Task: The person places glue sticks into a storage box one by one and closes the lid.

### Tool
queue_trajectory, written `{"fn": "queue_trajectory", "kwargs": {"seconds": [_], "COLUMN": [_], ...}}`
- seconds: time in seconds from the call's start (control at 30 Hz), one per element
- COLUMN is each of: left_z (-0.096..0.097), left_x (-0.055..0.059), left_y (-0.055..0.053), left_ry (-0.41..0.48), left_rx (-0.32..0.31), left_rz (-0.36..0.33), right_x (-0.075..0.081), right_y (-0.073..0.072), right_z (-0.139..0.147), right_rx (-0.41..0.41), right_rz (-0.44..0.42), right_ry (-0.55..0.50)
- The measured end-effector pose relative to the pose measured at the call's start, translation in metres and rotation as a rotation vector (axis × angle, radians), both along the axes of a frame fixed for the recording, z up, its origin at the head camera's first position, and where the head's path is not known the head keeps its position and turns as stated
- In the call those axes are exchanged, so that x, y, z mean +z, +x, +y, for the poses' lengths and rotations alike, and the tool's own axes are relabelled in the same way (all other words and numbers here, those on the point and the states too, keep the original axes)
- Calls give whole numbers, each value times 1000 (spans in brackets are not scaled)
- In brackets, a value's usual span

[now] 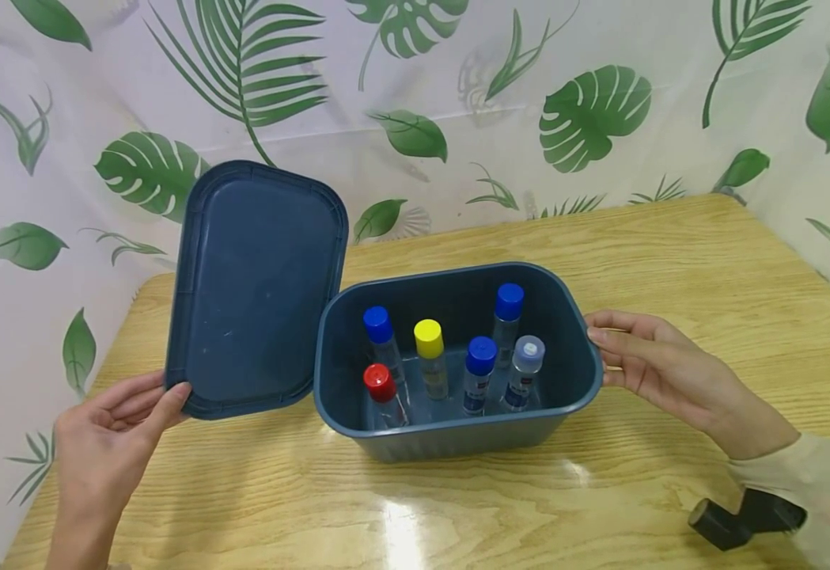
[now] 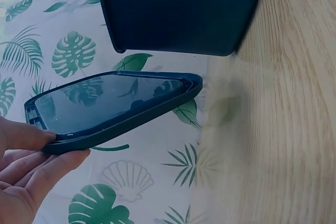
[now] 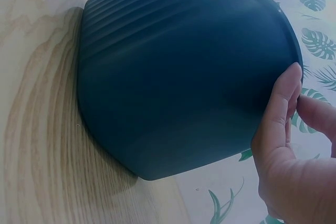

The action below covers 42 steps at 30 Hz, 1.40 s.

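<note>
A dark blue plastic storage box (image 1: 450, 445) stands lidless on the table. Inside are several small clear bottles: three with blue caps, one yellow-capped bottle (image 1: 434, 372), one red-capped bottle (image 1: 389, 408) and one with a pale translucent cap (image 1: 528, 354). My left hand (image 1: 115, 431) pinches the near left corner of the matching lid (image 1: 261, 293), thumb on its inner face. That lid is held tilted left of the box, its recessed underside facing me. At the box's right end, my right hand (image 1: 660, 368) grips the rim, fingers against the outer wall (image 3: 210, 77).
The wooden table (image 1: 671, 277) extends to the right and in front of the box. Behind it hangs a white cloth (image 1: 486, 150) printed with green leaves. A black device (image 1: 742, 518) sits by the right sleeve (image 1: 813, 491).
</note>
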<state>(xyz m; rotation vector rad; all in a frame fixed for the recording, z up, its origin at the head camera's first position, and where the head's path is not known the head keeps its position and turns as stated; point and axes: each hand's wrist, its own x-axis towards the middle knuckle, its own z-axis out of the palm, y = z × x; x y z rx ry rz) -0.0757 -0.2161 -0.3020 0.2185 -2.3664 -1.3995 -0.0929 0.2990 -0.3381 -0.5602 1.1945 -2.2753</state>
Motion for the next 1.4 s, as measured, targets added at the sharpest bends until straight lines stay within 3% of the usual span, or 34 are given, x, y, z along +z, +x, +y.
{"fn": "queue_trajectory", "kwargs": {"seconds": [0.2, 0.43, 1.13, 1.4], "left_z": [5, 9, 22, 32], "left_x": [2, 4, 6, 11], "left_y": [2, 4, 4, 5], "left_ry": [-102, -210, -360, -410], "left_rx": [-17, -89, -223, -224], "left_rz": [140, 294, 682, 765], "right_x": [0, 0, 1, 13], "right_y": [0, 0, 0, -1], "right_z": [0, 1, 0, 11], "right_rx": [-6, -12, -11, -171], "right_rz": [-5, -12, -15, 118], "right_ry": [-1, 4, 1, 220]}}
